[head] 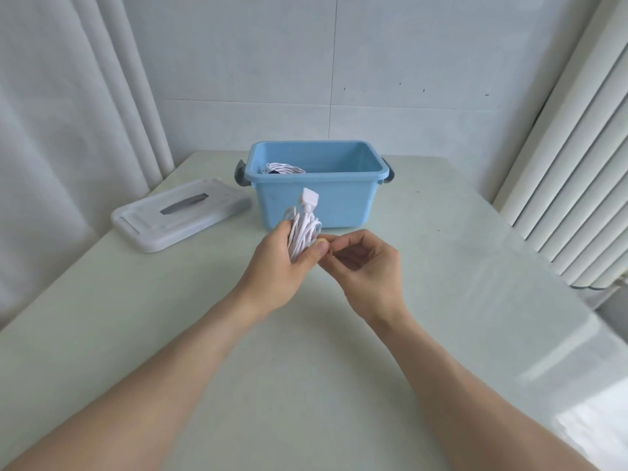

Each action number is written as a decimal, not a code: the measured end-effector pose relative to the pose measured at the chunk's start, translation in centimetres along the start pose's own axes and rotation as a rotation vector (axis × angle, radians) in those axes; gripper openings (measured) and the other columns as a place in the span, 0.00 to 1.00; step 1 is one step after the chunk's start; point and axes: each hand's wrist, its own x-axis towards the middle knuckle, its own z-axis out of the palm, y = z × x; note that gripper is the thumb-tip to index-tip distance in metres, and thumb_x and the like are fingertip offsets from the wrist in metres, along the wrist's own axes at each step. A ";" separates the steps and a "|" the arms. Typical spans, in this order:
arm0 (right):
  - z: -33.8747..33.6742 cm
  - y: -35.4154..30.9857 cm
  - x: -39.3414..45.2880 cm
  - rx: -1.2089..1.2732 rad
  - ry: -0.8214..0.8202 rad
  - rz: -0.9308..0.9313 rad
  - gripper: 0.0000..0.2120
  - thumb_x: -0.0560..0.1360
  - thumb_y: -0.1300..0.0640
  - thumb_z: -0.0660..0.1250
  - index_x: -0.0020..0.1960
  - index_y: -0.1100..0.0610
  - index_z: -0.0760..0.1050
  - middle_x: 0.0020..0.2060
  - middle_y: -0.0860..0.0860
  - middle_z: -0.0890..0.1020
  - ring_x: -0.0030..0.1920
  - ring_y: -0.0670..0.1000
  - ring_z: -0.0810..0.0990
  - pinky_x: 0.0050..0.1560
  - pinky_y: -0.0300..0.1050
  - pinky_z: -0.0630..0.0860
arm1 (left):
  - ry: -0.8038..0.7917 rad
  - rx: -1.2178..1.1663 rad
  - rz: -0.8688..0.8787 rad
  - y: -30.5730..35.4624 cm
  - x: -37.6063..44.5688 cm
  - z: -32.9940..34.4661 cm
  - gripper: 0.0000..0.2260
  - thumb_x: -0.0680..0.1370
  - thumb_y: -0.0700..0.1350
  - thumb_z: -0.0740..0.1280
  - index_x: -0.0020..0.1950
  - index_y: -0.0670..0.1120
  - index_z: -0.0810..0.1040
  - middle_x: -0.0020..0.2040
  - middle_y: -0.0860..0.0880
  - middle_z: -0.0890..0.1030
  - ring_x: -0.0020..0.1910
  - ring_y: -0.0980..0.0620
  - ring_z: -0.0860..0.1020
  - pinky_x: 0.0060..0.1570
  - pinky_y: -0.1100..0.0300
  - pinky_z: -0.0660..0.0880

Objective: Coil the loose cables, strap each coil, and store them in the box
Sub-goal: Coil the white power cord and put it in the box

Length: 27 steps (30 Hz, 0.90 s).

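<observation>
Both forearms are reaching in over the pale table (441,266), and the left hand (278,263) is gripping a white cable coil (302,232) upright, fingers curled round the strands, plug end (310,198) poking out the top. Right hand (363,260) is closing in beside it, thumb and forefinger pinching something small and yellowish (322,240) at the coil's edge, likely the strap, though it's too small to tell. Just behind the hands, the blue box (316,195) is standing open with another white coil (284,168) already lying inside, and its white lid (180,214) is resting off to the left. Key now, I'd say, is keeping the left-hand squeeze firm so the loops aren't springing apart, and drawing the strap snug around the middle of the bundle.
</observation>
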 end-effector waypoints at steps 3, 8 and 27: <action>-0.3 0.1 0.2 -0.087 0.040 -0.006 0.09 0.73 0.69 0.71 0.41 0.57 0.78 0.42 0.51 0.87 0.43 0.50 0.85 0.44 0.51 0.83 | -0.001 0.003 0.000 0.0 -0.2 0.3 0.10 0.77 0.50 0.71 0.54 0.46 0.80 0.42 0.56 0.83 0.39 0.63 0.79 0.40 0.69 0.72; -0.1 0.3 0.3 -0.092 0.113 0.014 0.11 0.69 0.73 0.66 0.40 0.58 0.78 0.37 0.51 0.84 0.37 0.48 0.80 0.37 0.41 0.78 | -0.085 0.023 -0.028 0.3 -1.2 0.9 0.07 0.75 0.52 0.72 0.43 0.56 0.75 0.33 0.64 0.79 0.32 0.63 0.75 0.32 0.72 0.68; 2.0 -0.6 -0.8 0.000 0.074 -0.142 0.13 0.71 0.75 0.68 0.43 0.57 0.83 0.36 0.50 0.85 0.37 0.49 0.81 0.42 0.38 0.78 | 0.355 -0.334 -0.364 0.7 -0.6 -0.1 0.13 0.71 0.41 0.73 0.30 0.42 0.73 0.25 0.52 0.69 0.28 0.51 0.65 0.29 0.62 0.65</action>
